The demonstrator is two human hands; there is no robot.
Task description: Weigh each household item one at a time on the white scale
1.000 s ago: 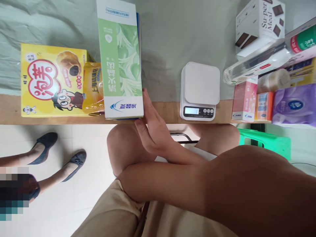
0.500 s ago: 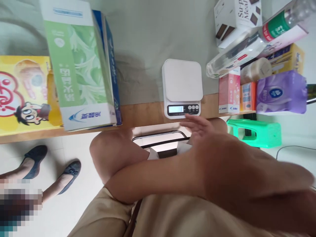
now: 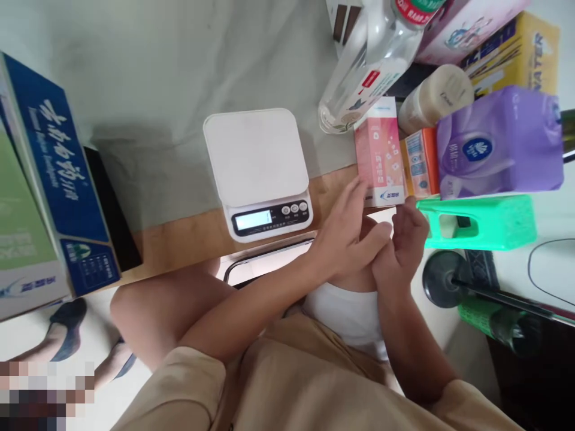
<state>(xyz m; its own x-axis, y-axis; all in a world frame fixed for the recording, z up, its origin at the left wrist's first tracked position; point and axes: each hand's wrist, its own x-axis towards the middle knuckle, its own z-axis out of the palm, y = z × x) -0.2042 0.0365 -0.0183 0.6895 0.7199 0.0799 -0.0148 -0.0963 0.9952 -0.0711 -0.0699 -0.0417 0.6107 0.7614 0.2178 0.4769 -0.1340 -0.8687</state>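
Note:
My left hand (image 3: 348, 230) stretches over my lap. Its fingers are extended and the fingertips lie at the left edge of a pink and white box (image 3: 381, 152); whether they press on it I cannot tell. The left thumb points across to my right hand (image 3: 402, 242), whose fingers are curled just below that box's front corner. What the right fingers hold, if anything, is hidden. To the left is a white kitchen scale (image 3: 258, 158), its pan bare and its display lit. A clear bottle (image 3: 359, 78) with a green and red label stands behind the pink box.
Right of the pink box are an orange box (image 3: 422, 164), a capped beige bottle (image 3: 433, 99) and a purple tissue pack (image 3: 498, 146). A yellow box (image 3: 525, 57) sits behind. A blue box (image 3: 54, 161) stands left. Below right is a green plastic stool (image 3: 489, 222). Another person's shoe (image 3: 69, 320) shows.
The view has shifted right, so the scale sits further left. My hands, overlapping and blurred before, now show separately near the pink box. The scale pan stays bare.

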